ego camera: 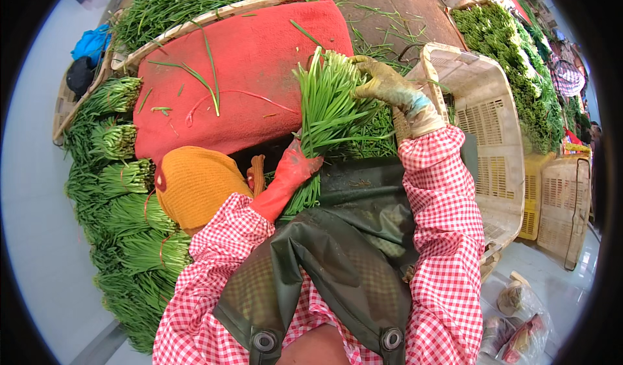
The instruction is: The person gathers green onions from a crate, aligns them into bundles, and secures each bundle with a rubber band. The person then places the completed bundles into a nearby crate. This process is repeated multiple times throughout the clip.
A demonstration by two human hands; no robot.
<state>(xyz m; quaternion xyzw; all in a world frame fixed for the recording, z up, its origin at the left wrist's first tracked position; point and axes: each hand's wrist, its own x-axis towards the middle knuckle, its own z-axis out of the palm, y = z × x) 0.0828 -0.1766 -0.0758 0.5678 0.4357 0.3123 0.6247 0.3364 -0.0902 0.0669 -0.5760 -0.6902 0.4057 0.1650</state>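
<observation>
My left hand [298, 163], in a red rubber glove, grips a bunch of green chives [323, 104] around its lower, leafy part. The pale cut ends point up and away from me. At the upper right of the bunch, my right hand [382, 82], in a stained yellow glove, rests against the stem ends with its fingers spread and curved. A red cloth [233, 63] lies just beyond the bunch, with loose chive leaves and a thin red tie [263, 103] on it. The dark green apron [336, 238] covers my lap.
Tied chive bunches [141, 214] are stacked along the left. An orange knitted cover [199, 185] sits by my left forearm. Loose chives [194, 4] fill a crate beyond the cloth. At right stand a white plastic crate [486, 146] and heaped greens [501, 72]; plastic bags [521, 326] lie on the floor.
</observation>
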